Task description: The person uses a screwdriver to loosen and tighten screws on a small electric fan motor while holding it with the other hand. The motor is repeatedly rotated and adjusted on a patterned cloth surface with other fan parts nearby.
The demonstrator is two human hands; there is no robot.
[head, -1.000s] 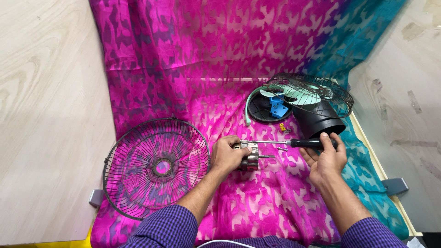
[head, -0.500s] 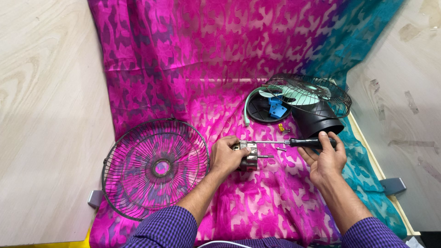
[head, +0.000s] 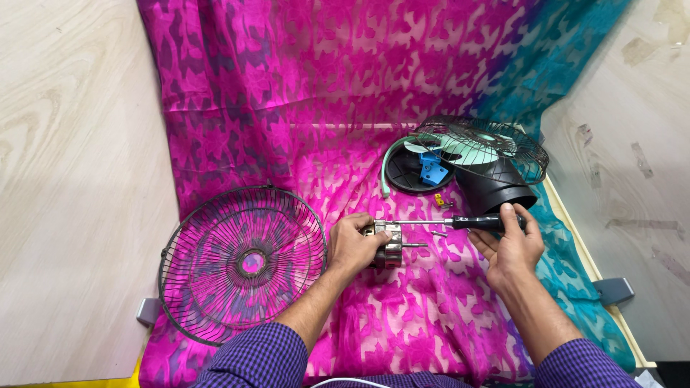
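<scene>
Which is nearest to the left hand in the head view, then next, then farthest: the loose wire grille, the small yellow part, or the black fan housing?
From the left hand, which grips the metal motor:
1. Loose wire grille, lying flat just to its left.
2. Small yellow part, up and to the right on the cloth.
3. Black fan housing, farther right, past the screwdriver.

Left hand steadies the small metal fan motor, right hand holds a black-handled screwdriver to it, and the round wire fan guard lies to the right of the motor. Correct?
Not quite. In the head view the round wire fan guard lies to the left of the small metal fan motor, not the right. The rest holds: the left hand steadies the motor and the right hand holds the black-handled screwdriver to it.
</scene>
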